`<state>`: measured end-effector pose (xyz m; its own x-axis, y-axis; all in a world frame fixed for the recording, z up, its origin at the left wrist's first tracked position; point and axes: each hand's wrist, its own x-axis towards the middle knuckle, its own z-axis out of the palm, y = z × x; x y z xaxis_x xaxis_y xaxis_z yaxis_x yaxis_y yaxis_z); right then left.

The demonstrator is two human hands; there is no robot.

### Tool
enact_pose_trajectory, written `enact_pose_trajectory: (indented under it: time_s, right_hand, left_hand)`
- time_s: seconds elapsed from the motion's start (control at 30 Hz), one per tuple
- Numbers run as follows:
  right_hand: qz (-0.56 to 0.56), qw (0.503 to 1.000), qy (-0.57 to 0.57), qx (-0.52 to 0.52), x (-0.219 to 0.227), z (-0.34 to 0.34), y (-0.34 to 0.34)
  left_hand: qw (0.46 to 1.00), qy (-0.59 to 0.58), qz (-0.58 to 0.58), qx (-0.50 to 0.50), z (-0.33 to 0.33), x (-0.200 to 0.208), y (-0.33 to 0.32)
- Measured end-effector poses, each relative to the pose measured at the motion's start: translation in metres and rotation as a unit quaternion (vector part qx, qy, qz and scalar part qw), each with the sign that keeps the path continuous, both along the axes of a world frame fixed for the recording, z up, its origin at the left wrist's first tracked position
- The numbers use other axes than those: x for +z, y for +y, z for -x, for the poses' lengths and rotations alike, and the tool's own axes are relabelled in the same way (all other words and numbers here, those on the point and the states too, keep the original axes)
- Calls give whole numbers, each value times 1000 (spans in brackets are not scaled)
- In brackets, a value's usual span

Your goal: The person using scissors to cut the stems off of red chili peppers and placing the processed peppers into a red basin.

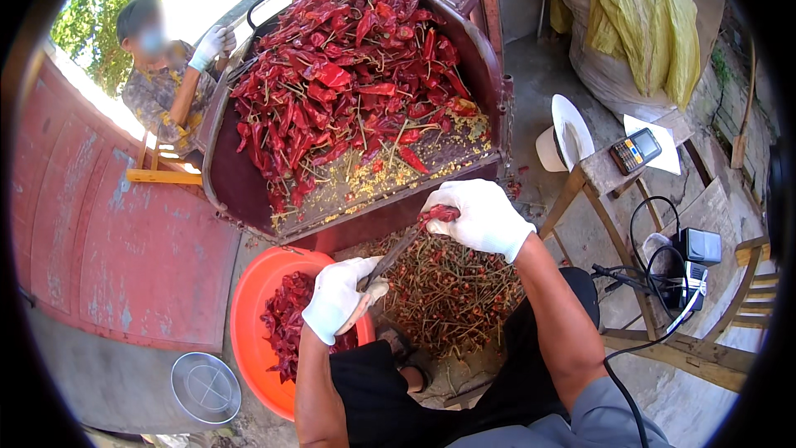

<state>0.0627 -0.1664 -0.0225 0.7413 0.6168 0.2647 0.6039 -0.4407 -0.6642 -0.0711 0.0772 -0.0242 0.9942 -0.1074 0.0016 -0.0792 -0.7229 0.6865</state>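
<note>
My left hand, in a white glove, is closed around the handle end of what looks like a pair of scissors. Their long dark blades point up and right, toward a dried red chili pepper. That chili is pinched in the fingers of my gloved right hand, and the blade tips reach its near end. Whether the blades touch it I cannot tell. Both hands are in front of a dark red metal cart bed piled with dried red chilies.
Below my hands lies a heap of cut stems. An orange basin with chili pieces stands left, near a round sieve. Across the cart sits a gloved person. A wooden stool with a handheld device is at right.
</note>
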Motion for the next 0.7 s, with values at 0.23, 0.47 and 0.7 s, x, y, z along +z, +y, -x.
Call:
enact_pose_trajectory:
  time_s: [0.23,0.47,0.7]
  right_hand:
    - [25,998,45,23,-1,-2,-1]
    - [-165,930,316,89,-11,-6,5]
    - [-199,956,217,-2,-4,5,24]
  left_hand:
    - [959,-122,-257,-19,-1,19,-9]
    - [952,-167,-257,23,0,26,-13]
    - [968,-124,-213,43,0,36,-10]
